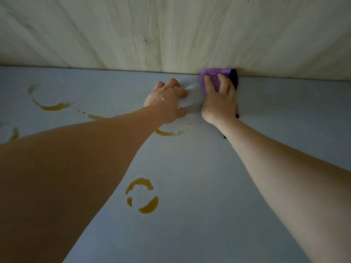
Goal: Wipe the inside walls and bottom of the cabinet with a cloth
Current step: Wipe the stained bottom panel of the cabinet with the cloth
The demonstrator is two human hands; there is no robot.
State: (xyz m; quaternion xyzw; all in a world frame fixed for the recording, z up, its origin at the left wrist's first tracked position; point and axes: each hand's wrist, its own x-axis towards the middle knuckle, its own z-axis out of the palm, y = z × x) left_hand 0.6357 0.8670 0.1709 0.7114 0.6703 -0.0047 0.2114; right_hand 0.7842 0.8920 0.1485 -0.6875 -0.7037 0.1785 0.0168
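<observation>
In the head view, both bare arms reach forward across the pale blue-grey cabinet bottom [218,177] toward the light wood-grain back wall [152,35] at 12 o'clock. The right hand [218,99] lies flat on a purple cloth [213,77], its fingers [208,81] spread apart and pressing the cloth down right at the seam where the bottom meets the back wall; a dark edge of the cloth shows at the hand's 2 o'clock side. The left hand [167,97] rests on the bottom just beside the right hand, at its 9 o'clock, with the fingers curled under and gripping nothing visible. Yellow-brown ring stains mark the bottom: a broken ring [142,196] at 6 o'clock between the forearms, an arc [49,105] out at 9 o'clock, and another arc [169,132] just under the left wrist.
</observation>
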